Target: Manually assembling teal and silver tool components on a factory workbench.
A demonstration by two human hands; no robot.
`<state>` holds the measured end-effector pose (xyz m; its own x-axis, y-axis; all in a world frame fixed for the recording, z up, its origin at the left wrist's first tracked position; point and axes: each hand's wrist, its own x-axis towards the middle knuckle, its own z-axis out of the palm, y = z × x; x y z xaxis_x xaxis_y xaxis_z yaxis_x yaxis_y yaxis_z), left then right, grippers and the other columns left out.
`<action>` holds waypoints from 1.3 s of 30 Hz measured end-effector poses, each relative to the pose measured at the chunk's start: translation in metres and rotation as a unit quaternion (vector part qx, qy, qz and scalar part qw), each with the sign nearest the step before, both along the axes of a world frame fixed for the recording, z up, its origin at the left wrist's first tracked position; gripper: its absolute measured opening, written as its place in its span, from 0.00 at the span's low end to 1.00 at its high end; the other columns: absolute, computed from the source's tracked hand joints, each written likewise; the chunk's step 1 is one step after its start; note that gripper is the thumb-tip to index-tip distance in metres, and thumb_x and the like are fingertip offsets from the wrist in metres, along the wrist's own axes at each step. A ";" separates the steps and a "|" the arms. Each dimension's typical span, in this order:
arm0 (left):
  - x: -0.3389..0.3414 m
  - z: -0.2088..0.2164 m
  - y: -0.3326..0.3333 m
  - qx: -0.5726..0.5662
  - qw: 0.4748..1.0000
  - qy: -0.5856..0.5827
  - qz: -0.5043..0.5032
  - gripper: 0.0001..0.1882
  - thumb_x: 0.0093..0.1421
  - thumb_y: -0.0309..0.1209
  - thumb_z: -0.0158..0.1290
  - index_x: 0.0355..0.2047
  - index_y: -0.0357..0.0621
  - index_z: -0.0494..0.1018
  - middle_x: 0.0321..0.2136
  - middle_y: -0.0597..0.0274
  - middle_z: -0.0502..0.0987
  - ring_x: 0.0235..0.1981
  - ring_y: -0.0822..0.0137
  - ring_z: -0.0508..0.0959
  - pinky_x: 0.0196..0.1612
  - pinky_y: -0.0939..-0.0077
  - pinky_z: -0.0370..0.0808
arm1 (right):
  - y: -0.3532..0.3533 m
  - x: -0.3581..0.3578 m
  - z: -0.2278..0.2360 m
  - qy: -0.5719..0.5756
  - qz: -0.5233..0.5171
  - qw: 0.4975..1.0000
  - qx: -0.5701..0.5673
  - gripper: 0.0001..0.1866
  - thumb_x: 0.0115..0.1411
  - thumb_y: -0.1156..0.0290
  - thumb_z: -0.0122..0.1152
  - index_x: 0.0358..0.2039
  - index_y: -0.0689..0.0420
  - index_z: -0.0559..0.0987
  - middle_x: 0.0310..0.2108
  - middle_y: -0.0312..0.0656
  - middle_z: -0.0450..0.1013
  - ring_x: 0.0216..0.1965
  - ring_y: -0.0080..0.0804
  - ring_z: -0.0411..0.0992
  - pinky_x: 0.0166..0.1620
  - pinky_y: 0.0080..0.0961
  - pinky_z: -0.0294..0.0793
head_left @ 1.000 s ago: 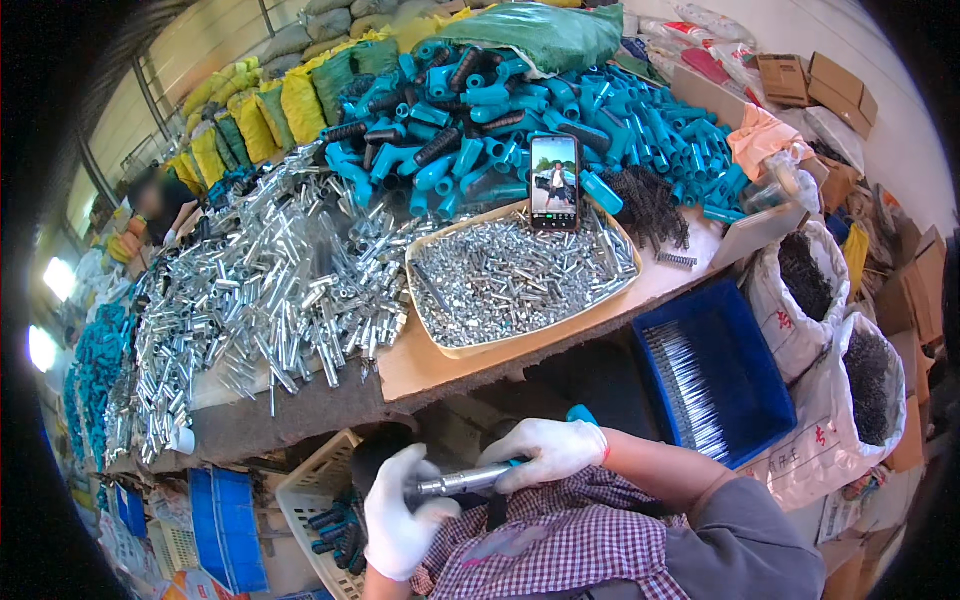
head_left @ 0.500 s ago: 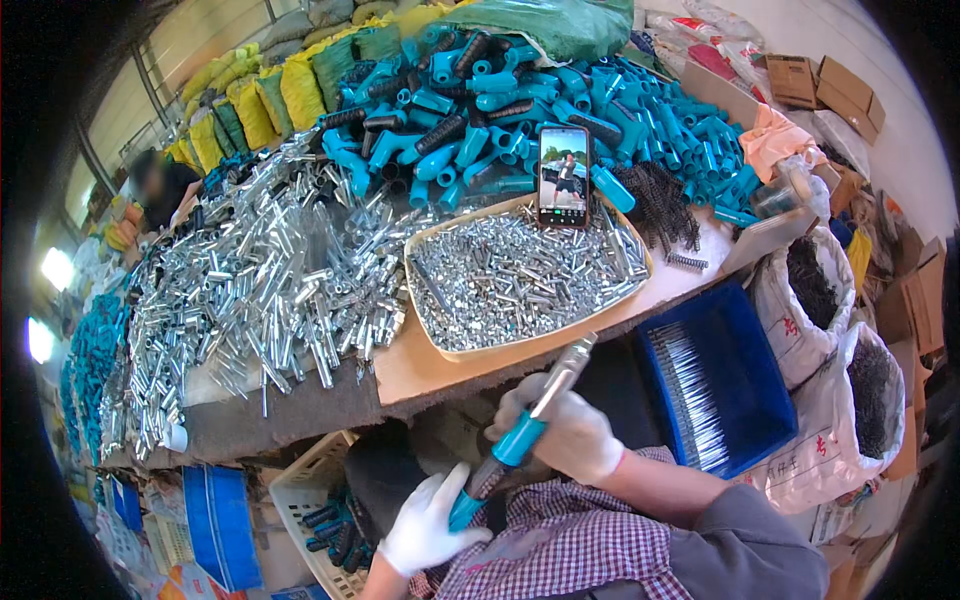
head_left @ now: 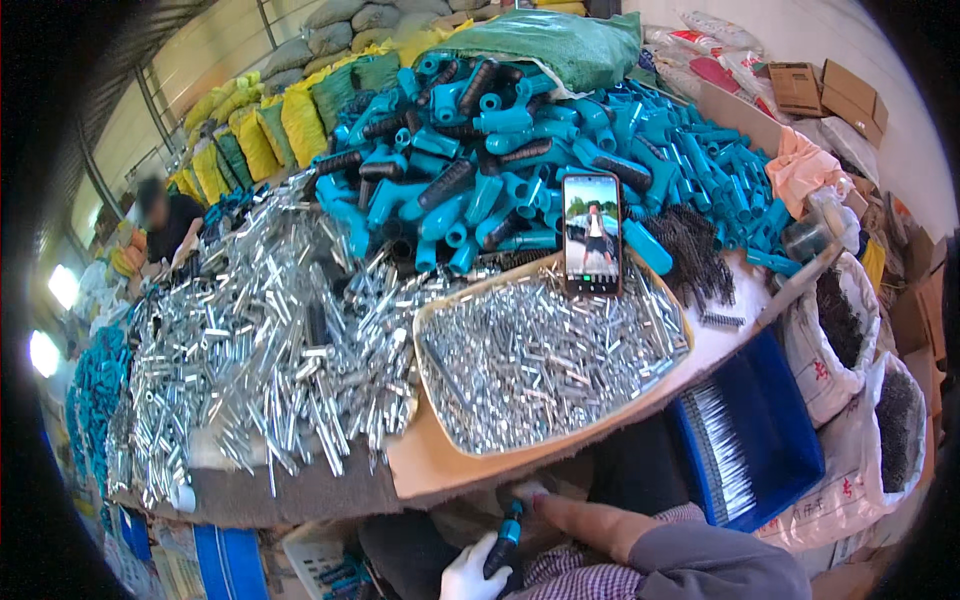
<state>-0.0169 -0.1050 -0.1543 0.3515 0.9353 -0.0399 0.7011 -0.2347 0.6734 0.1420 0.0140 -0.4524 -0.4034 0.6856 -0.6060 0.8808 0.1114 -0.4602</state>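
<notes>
Handle (head_left: 506, 540), teal-black, just off front edge of surface (head_left: 300, 491) | left hand (head_left: 470, 572): fingers clamped around it | right hand (head_left: 527, 491) by upper end: fingers, cannot tell | metal parts (head_left: 250, 350) crowd front-left edge; bump could spill them

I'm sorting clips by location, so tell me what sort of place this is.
Probably a small assembly workshop or factory: a large pile of teal handle-shaped parts, a heap of loose metal parts on the same table, and stacked sacks behind.
</notes>
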 end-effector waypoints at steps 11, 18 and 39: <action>0.046 -0.037 0.024 -0.065 0.997 0.024 0.046 0.31 0.51 0.41 0.65 0.57 0.53 0.72 0.43 0.46 0.79 0.45 0.44 0.79 0.48 0.58 0.77 | -0.047 0.089 -0.164 0.000 -0.073 0.986 0.147 0.16 0.51 0.65 0.64 0.41 0.54 0.84 0.43 0.48 0.80 0.49 0.44 0.78 0.54 0.35 0.76; 0.064 -0.030 0.031 -0.075 0.996 0.011 0.038 0.31 0.52 0.42 0.64 0.57 0.53 0.72 0.45 0.46 0.79 0.47 0.44 0.78 0.49 0.57 0.76 | -0.053 0.112 -0.174 0.034 -0.163 0.956 0.241 0.17 0.50 0.65 0.65 0.42 0.55 0.84 0.44 0.48 0.80 0.50 0.45 0.77 0.55 0.35 0.75; 0.117 -0.093 0.055 -0.216 0.968 0.101 0.083 0.21 0.57 0.38 0.50 0.46 0.34 0.72 0.33 0.36 0.80 0.36 0.39 0.81 0.42 0.48 0.77 | -0.025 0.055 0.141 0.293 -0.478 0.811 0.168 0.12 0.53 0.69 0.68 0.37 0.62 0.85 0.37 0.53 0.81 0.41 0.43 0.81 0.47 0.33 0.76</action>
